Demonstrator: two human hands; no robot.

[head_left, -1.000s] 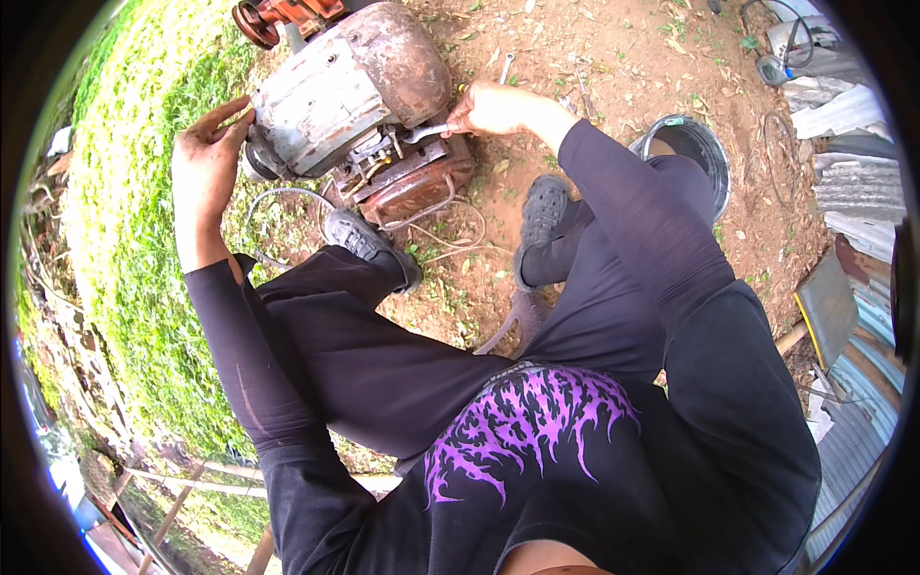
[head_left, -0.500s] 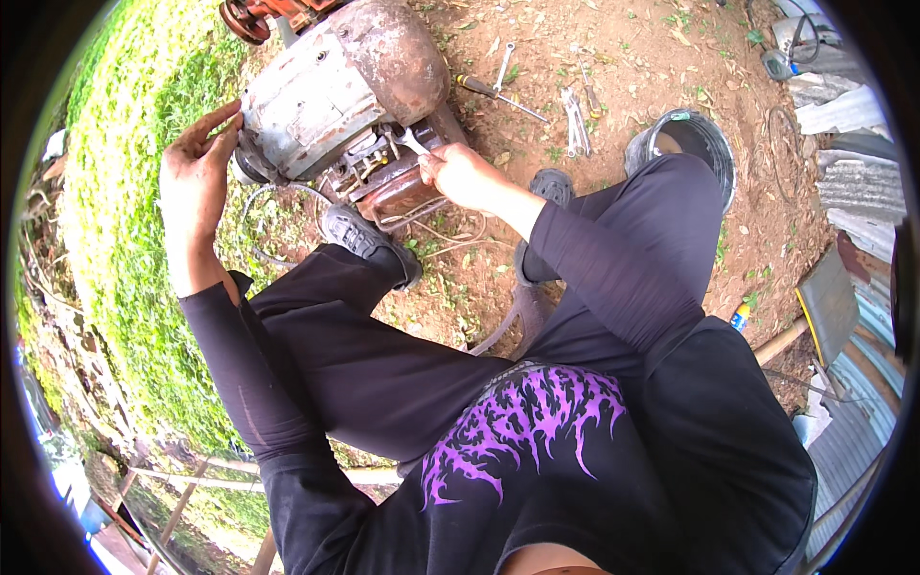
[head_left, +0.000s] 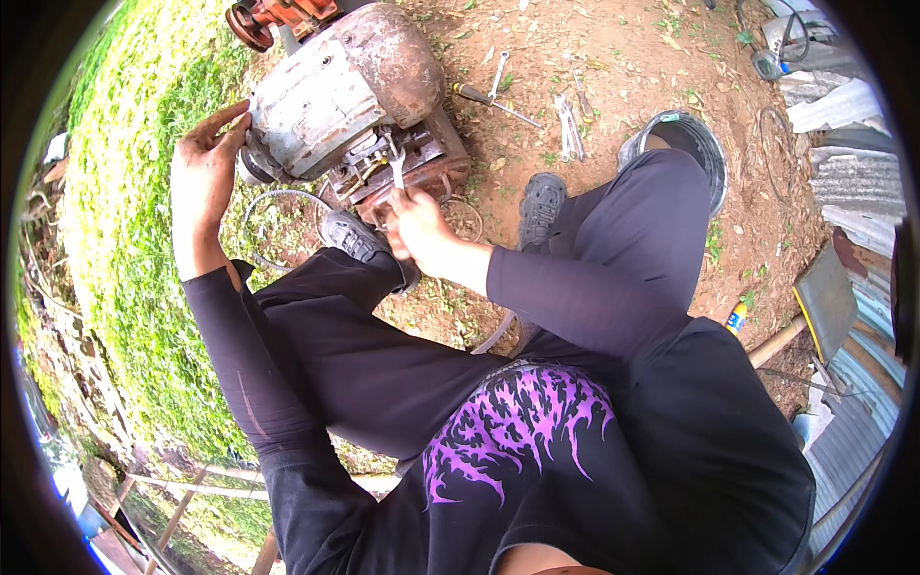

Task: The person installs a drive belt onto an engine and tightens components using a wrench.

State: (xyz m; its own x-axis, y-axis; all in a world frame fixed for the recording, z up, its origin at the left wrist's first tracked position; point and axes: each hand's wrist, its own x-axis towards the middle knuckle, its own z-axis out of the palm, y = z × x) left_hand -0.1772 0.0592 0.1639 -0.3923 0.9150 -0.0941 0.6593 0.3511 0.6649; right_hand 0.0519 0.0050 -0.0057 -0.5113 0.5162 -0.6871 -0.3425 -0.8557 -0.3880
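Observation:
A worn grey electric motor (head_left: 321, 101) with a rusty domed cover lies on the ground in front of me. The outstretched fingers of my left hand (head_left: 203, 172) rest against its left end, thumb and fingers apart. My right hand (head_left: 426, 230) is closed around the handle of a wrench (head_left: 397, 165). The wrench points away from me, its open jaw at the exposed terminals (head_left: 364, 153) on the motor's near side. I cannot tell whether the jaw sits on a nut. Beneath the motor is a rusty brown base (head_left: 426, 158).
Beyond the motor, orange machinery (head_left: 292, 17) shows. On the dirt to the right lie a screwdriver (head_left: 498, 105), a small wrench (head_left: 499, 75) and several more wrenches (head_left: 568, 129). A dark bucket (head_left: 714, 158) stands by my right knee. Corrugated sheets (head_left: 853, 187) line the right edge.
My right hand has swung left and toward me, turning the wrench from slanted to nearly straight up in the picture. My left hand stays at the motor's end.

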